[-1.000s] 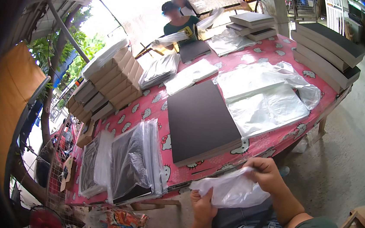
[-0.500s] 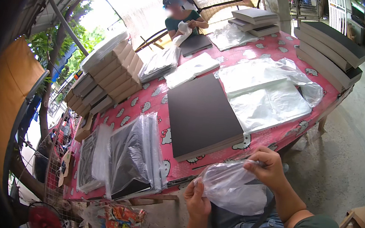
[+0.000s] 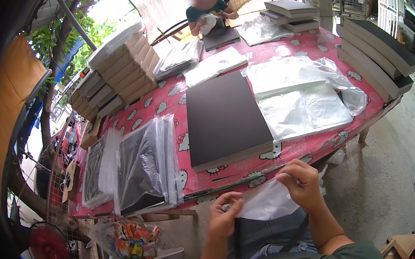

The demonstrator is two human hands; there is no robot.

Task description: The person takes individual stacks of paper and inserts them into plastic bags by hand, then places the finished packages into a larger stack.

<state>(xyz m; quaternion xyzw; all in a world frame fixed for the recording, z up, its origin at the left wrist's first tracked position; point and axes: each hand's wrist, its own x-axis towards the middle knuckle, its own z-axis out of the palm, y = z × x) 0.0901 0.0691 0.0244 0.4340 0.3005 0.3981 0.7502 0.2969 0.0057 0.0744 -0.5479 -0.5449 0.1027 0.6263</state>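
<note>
A clear plastic bag (image 3: 271, 201) is stretched between my two hands above my lap, just off the table's near edge. My left hand (image 3: 226, 211) pinches its left corner, and my right hand (image 3: 301, 183) pinches the upper right corner. Beyond them on the table lies a flat black panel (image 3: 229, 116), several layers thick with pale brown edges. To its right is a pile of white plastic bags (image 3: 300, 108). Black panels in clear plastic (image 3: 145, 161) lean over one another on its left.
A pink patterned cloth (image 3: 198, 180) covers the table. Thick black panels (image 3: 377, 55) are stacked at the right corner, brown-edged ones (image 3: 126, 68) at the left. Across the table, a co-worker (image 3: 205, 11) handles white plastic. A bag of colourful wrappers (image 3: 133, 244) sits below the near left edge.
The bag has gone from bunched and puffed to drawn flatter between my hands. My view has shifted slightly. The co-worker's head and hands have lowered a little.
</note>
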